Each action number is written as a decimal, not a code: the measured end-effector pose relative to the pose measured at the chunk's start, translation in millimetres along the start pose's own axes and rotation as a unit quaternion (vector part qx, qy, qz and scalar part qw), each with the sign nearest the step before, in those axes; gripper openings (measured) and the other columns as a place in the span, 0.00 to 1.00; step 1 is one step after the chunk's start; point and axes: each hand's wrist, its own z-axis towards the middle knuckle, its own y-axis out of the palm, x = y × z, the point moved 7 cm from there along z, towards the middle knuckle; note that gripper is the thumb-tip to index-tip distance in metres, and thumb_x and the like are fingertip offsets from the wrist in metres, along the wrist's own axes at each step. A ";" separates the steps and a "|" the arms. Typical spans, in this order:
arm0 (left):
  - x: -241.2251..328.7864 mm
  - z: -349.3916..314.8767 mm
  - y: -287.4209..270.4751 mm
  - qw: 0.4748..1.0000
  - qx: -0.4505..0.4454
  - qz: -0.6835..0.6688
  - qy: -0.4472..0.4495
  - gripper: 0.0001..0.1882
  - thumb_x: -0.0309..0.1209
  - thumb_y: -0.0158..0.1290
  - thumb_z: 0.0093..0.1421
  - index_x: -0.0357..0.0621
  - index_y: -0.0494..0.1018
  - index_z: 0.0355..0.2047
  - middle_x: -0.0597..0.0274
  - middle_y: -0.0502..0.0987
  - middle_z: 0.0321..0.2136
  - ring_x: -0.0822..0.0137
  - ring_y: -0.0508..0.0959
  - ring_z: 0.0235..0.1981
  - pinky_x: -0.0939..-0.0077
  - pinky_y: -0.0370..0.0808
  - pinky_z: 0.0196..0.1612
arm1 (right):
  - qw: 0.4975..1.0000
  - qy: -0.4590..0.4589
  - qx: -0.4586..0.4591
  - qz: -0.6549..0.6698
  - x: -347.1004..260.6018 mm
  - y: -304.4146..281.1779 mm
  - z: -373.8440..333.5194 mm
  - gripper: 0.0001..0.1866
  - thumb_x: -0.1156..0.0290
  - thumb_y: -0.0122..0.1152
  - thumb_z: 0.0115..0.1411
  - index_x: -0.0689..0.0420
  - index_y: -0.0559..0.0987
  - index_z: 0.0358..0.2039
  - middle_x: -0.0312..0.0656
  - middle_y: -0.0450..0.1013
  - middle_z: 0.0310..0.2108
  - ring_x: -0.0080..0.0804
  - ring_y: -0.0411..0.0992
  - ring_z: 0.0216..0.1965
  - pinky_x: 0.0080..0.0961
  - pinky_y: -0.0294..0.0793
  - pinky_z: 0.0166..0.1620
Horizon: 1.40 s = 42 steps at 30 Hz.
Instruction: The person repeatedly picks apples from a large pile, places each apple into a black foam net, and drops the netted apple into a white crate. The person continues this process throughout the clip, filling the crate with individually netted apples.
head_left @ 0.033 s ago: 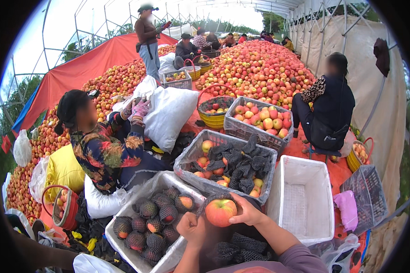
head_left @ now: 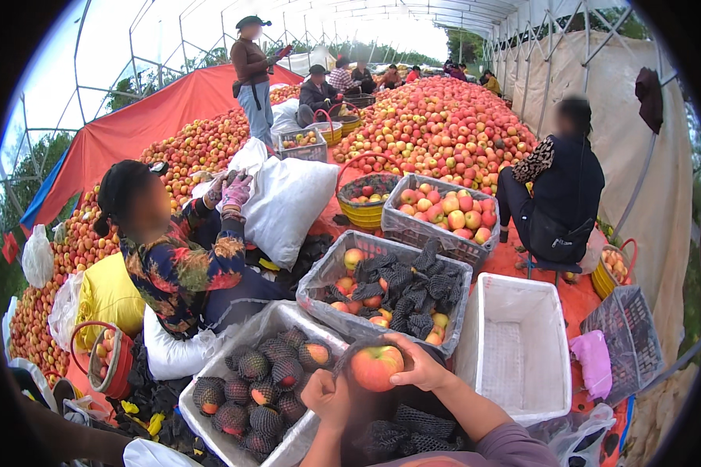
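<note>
My right hand (head_left: pixel 422 369) grips a red-and-yellow apple (head_left: pixel 377 368) from its right side, thumb across the front. Just left of the apple, my left hand (head_left: pixel 326 397) is closed with the thumb up, pinching dark mesh that looks like a black foam net (head_left: pixel 354 349) stretched behind the apple. Left of my hands stands a white foam box (head_left: pixel 199 412), lined with plastic and filled with apples in black nets (head_left: pixel 266 421). Loose black foam nets (head_left: pixel 420 424) lie at my lap. Beyond, a plastic-lined crate (head_left: pixel 461 300) holds bare apples under a heap of nets (head_left: pixel 403 274).
A white box (head_left: pixel 565 366) stands at my right, beside a grey crate (head_left: pixel 639 342) with a pink bag (head_left: pixel 593 364). A co-worker (head_left: pixel 183 249) sits close on the left by a white sack (head_left: pixel 284 206); another (head_left: pixel 562 187) sits at right. Apple piles (head_left: pixel 444 117) rise behind.
The view has tilted slightly, so the near boxes appear a little lower. The apple stays in my right hand, turned slightly, and less of the dark mesh shows above it.
</note>
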 end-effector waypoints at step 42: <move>-36.0 4.5 47.0 0.958 -0.237 -0.076 -0.145 0.23 0.22 0.57 0.50 0.40 0.67 0.48 0.59 0.67 0.43 0.68 0.72 0.39 0.78 0.73 0.41 | 0.905 -0.017 0.048 -0.423 9.4 -55.0 36.0 0.09 0.75 0.56 0.47 0.64 0.70 0.27 0.41 0.65 0.27 0.27 0.67 0.28 0.21 0.67 0.32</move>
